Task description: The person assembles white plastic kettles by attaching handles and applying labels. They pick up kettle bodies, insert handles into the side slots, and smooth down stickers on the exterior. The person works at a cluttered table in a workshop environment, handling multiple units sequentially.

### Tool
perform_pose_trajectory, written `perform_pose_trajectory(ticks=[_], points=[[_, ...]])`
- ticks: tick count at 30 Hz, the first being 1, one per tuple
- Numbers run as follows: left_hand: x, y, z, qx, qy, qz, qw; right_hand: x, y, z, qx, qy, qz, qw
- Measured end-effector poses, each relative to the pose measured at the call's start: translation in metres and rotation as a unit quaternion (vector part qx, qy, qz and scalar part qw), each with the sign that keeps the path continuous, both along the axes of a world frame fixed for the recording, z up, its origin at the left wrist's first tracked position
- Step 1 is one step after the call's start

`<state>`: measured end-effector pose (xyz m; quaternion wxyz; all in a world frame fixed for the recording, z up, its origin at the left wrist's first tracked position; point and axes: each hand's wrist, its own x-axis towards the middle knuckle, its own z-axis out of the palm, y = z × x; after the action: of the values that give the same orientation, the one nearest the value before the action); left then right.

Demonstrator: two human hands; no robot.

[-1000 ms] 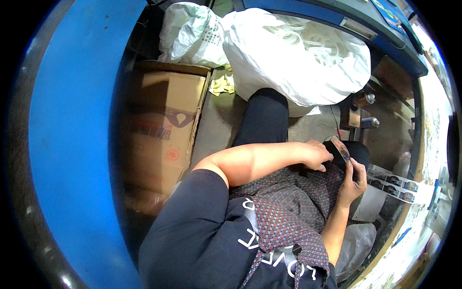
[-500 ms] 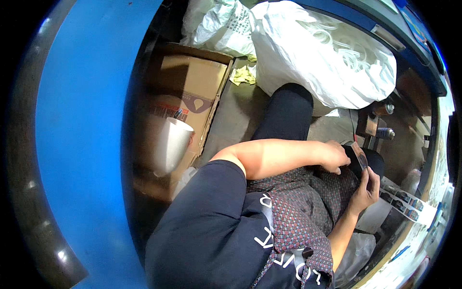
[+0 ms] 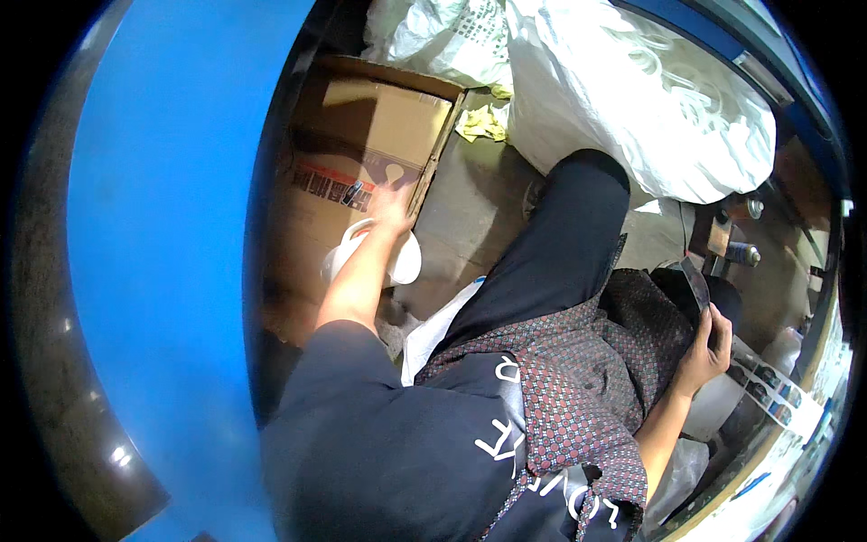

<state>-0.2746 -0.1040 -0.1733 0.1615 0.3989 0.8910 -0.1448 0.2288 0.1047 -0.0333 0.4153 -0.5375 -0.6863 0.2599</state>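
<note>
My left hand [image 3: 390, 210] is stretched out to the left, over an open cardboard box [image 3: 411, 107]. It is blurred, but the fingers look extended and apart, with nothing visible in them. Beneath that wrist is a white, round, cup-like thing [image 3: 405, 262], partly covered by my forearm. A small dark piece [image 3: 355, 192] shows against the cardboard beside the fingers. Over my lap at the right, my right hand [image 3: 706, 354] pinches a thin, flat, dark strip [image 3: 695, 285] between thumb and fingers. The strip points up and away from the hand.
A large white sack [image 3: 623, 117] of clear tubing coils stands at the far side, with another white bag [image 3: 442, 41] beside it. Crumpled yellow paper [image 3: 483, 123] lies on the floor. A blue surface [image 3: 172, 253] borders the left. Spray cans [image 3: 743, 254] and label sheets [image 3: 777, 397] are at the right.
My left hand has swung from near the strip in my right hand across to the box at the left. The right hand still holds the strip. The whole view has shifted slightly.
</note>
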Motion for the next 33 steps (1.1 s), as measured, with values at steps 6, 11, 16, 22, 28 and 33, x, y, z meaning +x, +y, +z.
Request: perform_pose_trajectory(ticks=[6,11,16,22,28,33], points=[[-0.034,-0.097,-0.025,-0.21,-0.032,0.166,0.963,0.01,0.001,-0.005,0.028,-0.008,0.005,1.0],[-0.048,-0.058,0.129,0.107,-0.005,0.093,0.99,0.004,0.018,-0.01,-0.011,0.048,0.02,0.999],[0.114,0.019,0.279,0.537,0.013,-0.154,0.829,0.006,0.03,-0.022,0.014,0.098,0.012,0.995],[0.184,0.066,0.216,0.657,-0.132,-0.295,0.681,0.035,0.017,-0.019,-0.069,0.37,-0.059,0.924],[0.293,0.123,0.137,0.388,-0.144,-0.367,0.833,0.09,-0.009,0.016,-0.078,0.6,0.076,0.793],[0.279,0.108,0.176,0.3,-0.212,-0.391,0.844,0.064,-0.057,0.025,-0.236,0.45,0.051,0.86]])
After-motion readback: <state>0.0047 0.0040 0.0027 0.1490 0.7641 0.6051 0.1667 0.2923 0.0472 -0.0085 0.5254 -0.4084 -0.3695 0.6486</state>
